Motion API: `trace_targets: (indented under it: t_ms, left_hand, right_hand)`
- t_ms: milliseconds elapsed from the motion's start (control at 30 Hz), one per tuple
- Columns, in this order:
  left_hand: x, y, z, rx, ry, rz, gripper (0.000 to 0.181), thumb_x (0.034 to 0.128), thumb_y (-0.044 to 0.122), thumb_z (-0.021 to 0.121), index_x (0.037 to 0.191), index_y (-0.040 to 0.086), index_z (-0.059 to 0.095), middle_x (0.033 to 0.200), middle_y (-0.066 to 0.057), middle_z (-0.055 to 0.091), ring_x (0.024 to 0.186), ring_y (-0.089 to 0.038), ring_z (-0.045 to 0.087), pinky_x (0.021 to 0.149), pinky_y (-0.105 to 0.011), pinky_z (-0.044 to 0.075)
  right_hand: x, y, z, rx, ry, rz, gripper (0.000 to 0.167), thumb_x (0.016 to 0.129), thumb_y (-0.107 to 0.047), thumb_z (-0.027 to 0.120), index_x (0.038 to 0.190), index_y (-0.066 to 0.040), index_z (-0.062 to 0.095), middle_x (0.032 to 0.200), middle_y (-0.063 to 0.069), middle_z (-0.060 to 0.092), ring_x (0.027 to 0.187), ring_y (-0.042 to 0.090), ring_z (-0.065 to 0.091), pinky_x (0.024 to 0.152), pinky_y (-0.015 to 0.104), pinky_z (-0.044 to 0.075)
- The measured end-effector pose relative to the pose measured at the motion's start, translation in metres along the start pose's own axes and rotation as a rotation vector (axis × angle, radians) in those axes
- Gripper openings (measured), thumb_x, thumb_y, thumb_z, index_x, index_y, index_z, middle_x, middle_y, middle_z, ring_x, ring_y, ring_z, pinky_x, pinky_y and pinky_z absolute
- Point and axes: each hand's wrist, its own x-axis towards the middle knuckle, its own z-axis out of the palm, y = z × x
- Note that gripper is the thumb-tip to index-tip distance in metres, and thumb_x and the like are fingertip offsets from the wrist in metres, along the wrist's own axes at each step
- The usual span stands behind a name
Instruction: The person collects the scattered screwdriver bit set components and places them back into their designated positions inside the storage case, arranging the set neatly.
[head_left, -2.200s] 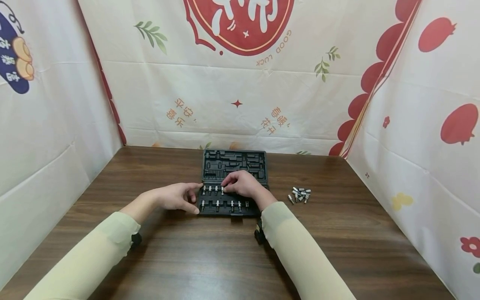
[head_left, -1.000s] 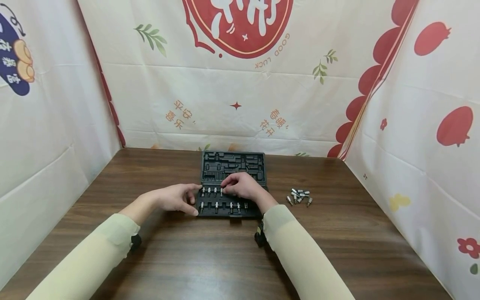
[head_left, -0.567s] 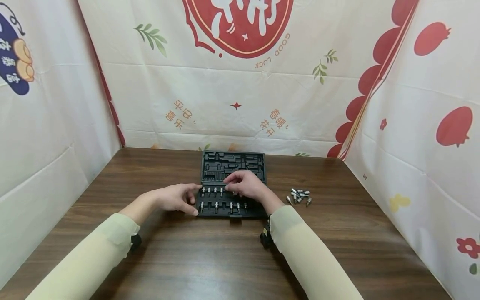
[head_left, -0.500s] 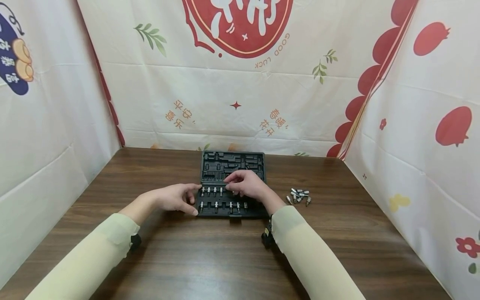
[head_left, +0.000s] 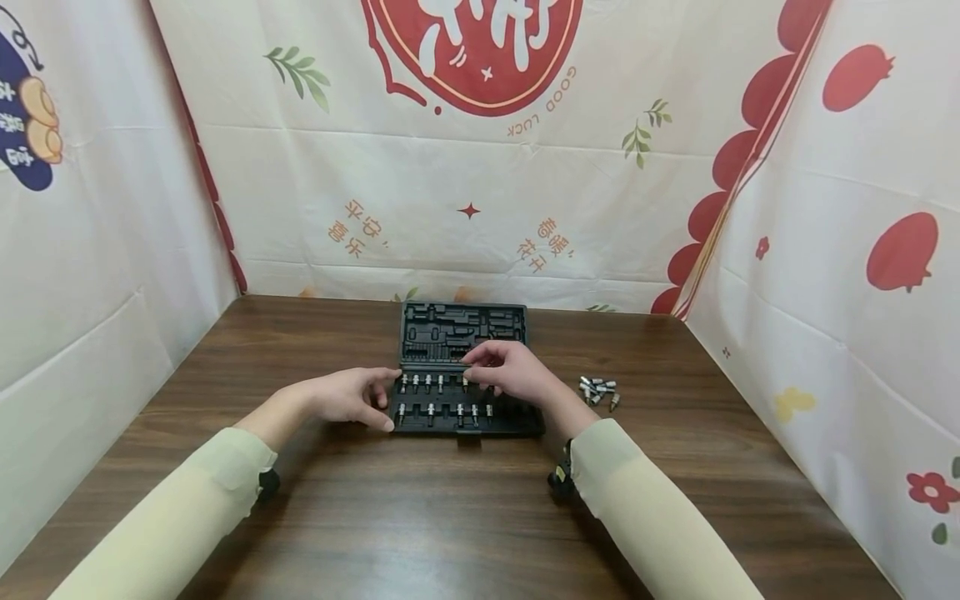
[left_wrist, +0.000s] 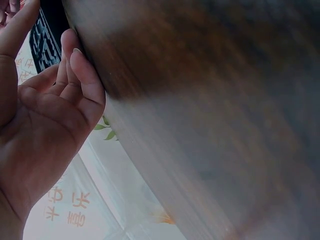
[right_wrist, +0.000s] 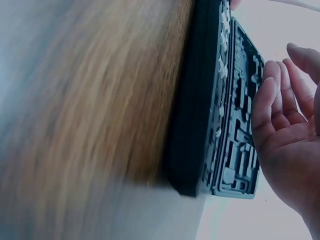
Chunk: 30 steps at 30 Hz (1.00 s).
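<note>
An open black socket case [head_left: 510,422] lies on the table, its moulded lid [head_left: 465,325] leaning back. Two rows of small silver bit sockets [head_left: 428,383] sit in its base. My left hand [head_left: 341,395] rests at the case's left edge, index fingertip and thumb touching it, the other fingers loosely bent. Over the right part of the back row hovers my right hand [head_left: 513,372], thumb and index apart near a bit socket [head_left: 465,382] in the case. Its palm [right_wrist: 295,155] shows in the right wrist view with nothing seen in the fingers.
A small pile of loose bit sockets [head_left: 597,388] lies on the wooden table [head_left: 375,517] to the right of the case. Printed cloth walls [head_left: 480,167] stand behind and on both sides.
My right hand has moved right and away from a bit socket in the back row, which stays in the case. My left hand keeps its place at the case edge.
</note>
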Motion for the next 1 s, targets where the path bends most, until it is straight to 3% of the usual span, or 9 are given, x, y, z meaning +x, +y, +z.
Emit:
trace_targets:
  t_ms: [300, 500, 700, 1000]
  left_hand:
    - [-0.001, 0.000, 0.002, 0.008, 0.004, 0.002, 0.099, 0.0941, 0.028, 0.090, 0.170, -0.001, 0.034, 0.109, -0.007, 0.064, 0.090, -0.018, 0.055, 0.080, -0.034, 0.046]
    - [-0.001, 0.000, 0.000, 0.012, 0.008, -0.007, 0.099, 0.0939, 0.029, 0.090, 0.171, 0.001, 0.034, 0.109, -0.007, 0.064, 0.091, -0.019, 0.056, 0.081, -0.035, 0.046]
    - [0.000, -0.001, 0.001, 0.011, 0.007, 0.007, 0.099, 0.0943, 0.029, 0.090, 0.170, 0.000, 0.034, 0.110, -0.008, 0.064, 0.090, -0.018, 0.055, 0.080, -0.034, 0.046]
    - [-0.001, 0.001, 0.001, 0.009, 0.008, 0.010, 0.099, 0.0942, 0.028, 0.090, 0.170, -0.001, 0.034, 0.110, -0.008, 0.064, 0.089, -0.018, 0.055, 0.079, -0.034, 0.046]
  right_hand:
    - [-0.021, 0.002, -0.014, -0.012, 0.010, -0.005, 0.035, 0.106, -0.025, 0.076, 0.134, -0.005, 0.074, 0.104, 0.006, 0.074, 0.100, 0.043, 0.069, 0.072, 0.039, 0.059]
    - [-0.032, 0.007, -0.028, -0.026, 0.043, -0.007, 0.040, 0.107, -0.027, 0.074, 0.139, -0.002, 0.070, 0.109, 0.009, 0.074, 0.101, 0.040, 0.070, 0.076, 0.042, 0.060]
    - [-0.041, 0.014, -0.040, -0.021, 0.082, 0.006, 0.039, 0.107, -0.029, 0.074, 0.139, -0.007, 0.071, 0.112, 0.006, 0.074, 0.099, 0.034, 0.070, 0.077, 0.042, 0.060]
    - [-0.058, 0.022, -0.061, 0.003, 0.123, 0.027, 0.044, 0.105, -0.032, 0.077, 0.141, -0.007, 0.070, 0.116, 0.009, 0.072, 0.104, 0.050, 0.063, 0.076, 0.042, 0.060]
